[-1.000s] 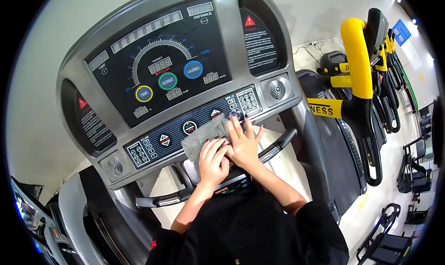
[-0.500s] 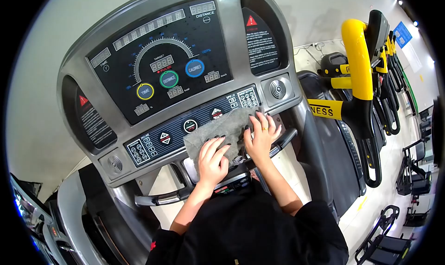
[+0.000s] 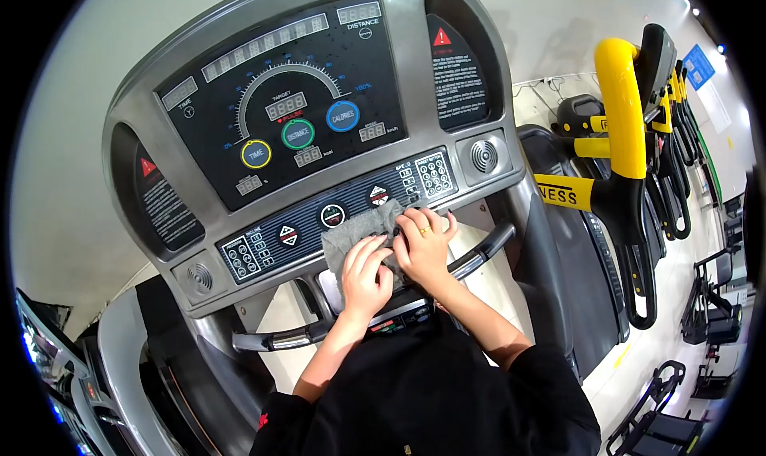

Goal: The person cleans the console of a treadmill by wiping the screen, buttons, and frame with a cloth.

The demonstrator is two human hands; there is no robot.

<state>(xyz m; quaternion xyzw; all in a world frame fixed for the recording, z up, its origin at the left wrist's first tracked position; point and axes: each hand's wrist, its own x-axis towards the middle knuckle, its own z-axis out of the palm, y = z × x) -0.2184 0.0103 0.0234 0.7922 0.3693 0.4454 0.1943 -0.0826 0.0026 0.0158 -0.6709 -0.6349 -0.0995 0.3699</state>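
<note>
A grey cloth (image 3: 345,237) lies bunched over the lower edge of the treadmill console (image 3: 263,217), below the button strip. My left hand (image 3: 368,279) rests on its left part, fingers pressed down on the fabric. On the cloth's right part, my right hand (image 3: 424,247) has its fingers bent over the gathered edge, with a ring on one finger. The two hands are close beside each other. The cloth's lower part is hidden behind them.
The console's dark display (image 3: 279,97) rises above the hands. A black and chrome handlebar (image 3: 279,340) runs below them. To the right stand a yellow and black machine handle (image 3: 621,113) and a treadmill belt (image 3: 566,248). More gym machines line the right side.
The cloth was spread out to the right half a second ago and is now bunched up. My right hand has moved back left toward my left hand, which has stayed nearly in place.
</note>
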